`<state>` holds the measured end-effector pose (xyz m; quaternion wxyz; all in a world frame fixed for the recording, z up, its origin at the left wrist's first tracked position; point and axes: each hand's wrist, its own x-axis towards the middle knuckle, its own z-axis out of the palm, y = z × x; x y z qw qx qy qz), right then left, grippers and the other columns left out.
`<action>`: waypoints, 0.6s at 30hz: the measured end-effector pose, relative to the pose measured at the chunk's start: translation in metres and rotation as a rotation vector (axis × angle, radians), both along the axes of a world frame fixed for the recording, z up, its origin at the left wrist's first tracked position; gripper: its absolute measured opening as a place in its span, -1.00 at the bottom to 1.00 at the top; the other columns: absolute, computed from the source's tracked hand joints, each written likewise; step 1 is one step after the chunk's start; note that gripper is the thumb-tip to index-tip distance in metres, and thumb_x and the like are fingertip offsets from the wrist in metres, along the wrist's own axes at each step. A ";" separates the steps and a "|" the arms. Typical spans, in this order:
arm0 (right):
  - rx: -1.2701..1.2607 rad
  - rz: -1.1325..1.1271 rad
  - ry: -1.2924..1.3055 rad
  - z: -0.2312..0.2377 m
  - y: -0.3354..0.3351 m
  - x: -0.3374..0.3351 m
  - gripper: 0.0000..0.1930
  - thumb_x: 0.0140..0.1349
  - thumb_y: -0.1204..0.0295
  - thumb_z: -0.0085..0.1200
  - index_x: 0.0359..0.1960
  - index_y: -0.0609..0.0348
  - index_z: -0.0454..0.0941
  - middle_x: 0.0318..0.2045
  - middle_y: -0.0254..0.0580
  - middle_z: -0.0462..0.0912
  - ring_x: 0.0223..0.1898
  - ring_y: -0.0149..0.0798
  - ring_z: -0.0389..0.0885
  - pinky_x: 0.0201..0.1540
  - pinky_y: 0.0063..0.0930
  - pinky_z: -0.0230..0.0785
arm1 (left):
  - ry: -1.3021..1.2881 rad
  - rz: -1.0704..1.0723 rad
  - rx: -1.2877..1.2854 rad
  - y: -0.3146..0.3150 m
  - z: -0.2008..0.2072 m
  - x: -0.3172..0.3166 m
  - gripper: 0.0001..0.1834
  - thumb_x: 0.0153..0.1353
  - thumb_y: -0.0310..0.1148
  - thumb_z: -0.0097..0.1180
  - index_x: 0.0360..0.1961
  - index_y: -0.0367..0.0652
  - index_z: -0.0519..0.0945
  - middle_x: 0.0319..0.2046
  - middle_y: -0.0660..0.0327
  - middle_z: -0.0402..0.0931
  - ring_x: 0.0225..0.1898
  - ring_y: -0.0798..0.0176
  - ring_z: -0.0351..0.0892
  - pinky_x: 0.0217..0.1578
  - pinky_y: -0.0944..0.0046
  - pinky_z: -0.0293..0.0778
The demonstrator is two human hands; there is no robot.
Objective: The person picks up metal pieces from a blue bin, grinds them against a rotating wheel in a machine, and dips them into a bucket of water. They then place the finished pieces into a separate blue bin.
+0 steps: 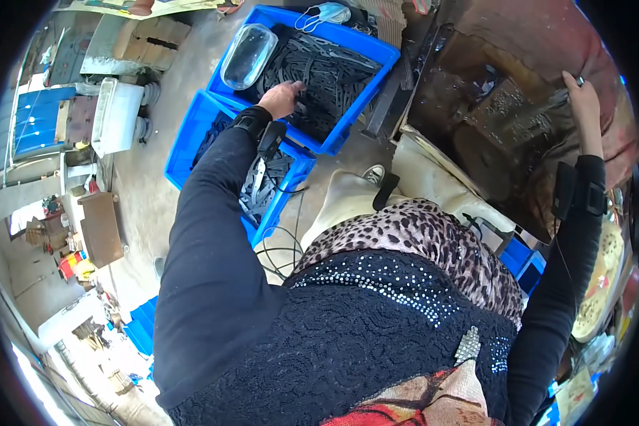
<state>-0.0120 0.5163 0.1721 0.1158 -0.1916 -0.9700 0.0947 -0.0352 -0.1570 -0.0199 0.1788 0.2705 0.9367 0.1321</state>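
Observation:
My left hand (282, 98) reaches into a blue plastic bin (362, 44) over a heap of dark flat metal strips (318, 67). Its fingers are stretched and slightly apart at the strips, with none plainly held. Far to the right, my right hand (584, 106) rests against a reddish-brown cover (539, 28), its visible fingers extended and a small shiny band on one of them. Below the cover lies a wet, brown, grimy machine basin (440, 92) with a dark block (508, 106) inside. A clear oval plastic container (248, 57) sits on the bin's left corner.
A second blue bin (181, 153) with metal strips stands nearer me, and thin black cables (284, 248) trail beside it. A blue face mask (331, 13) lies at the far bin's rim. Across the floor stand a white box (121, 117) and a brown cabinet (101, 227).

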 end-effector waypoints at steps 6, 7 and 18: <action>-0.064 -0.029 -0.026 0.011 -0.017 0.010 -0.39 0.21 -0.14 0.04 -0.48 0.32 0.50 -0.60 -0.13 0.53 -0.49 -0.16 0.53 -0.34 -0.27 0.30 | 0.113 -0.052 -0.098 0.025 -0.006 -0.035 -0.60 0.05 -0.44 0.08 -0.01 -0.05 0.57 -0.09 -0.02 0.56 -0.04 -0.13 0.56 -0.10 0.01 0.51; -0.056 -0.034 0.004 0.013 -0.021 0.012 -0.39 0.21 -0.13 0.04 -0.48 0.32 0.50 -0.61 -0.14 0.52 -0.49 -0.17 0.53 -0.34 -0.27 0.30 | 0.121 -0.088 -0.163 0.025 -0.013 -0.038 -0.62 0.05 -0.44 0.07 -0.04 -0.05 0.59 -0.09 0.00 0.57 -0.04 -0.11 0.56 -0.10 0.02 0.52; -0.106 -0.074 0.001 0.024 -0.033 0.020 -0.38 0.20 -0.14 0.04 -0.44 0.34 0.49 -0.59 -0.10 0.53 -0.47 -0.12 0.54 -0.31 -0.26 0.33 | 0.159 -0.258 -0.433 0.037 0.001 -0.035 -0.73 0.06 -0.44 0.06 -0.20 -0.02 0.66 -0.16 0.10 0.62 -0.07 0.01 0.61 -0.14 0.05 0.55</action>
